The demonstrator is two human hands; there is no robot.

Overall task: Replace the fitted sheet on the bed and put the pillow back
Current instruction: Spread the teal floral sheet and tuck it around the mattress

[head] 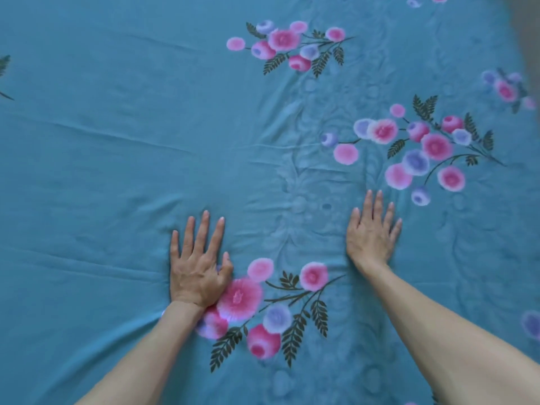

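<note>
Teal sheet (117, 141) with pink and lilac flower sprays all over

The base is a solid blue-green teal, with round puffball blooms printed in hot pink, pale pink and lavender, on thin stems with dark olive, fern-like leaves. A paler tone-on-tone leafy band runs up the middle, and a grey strip (529, 24) shows at the top right corner.

A teal flowered sheet (117, 127) lies spread, lightly creased, over the bed.
</note>
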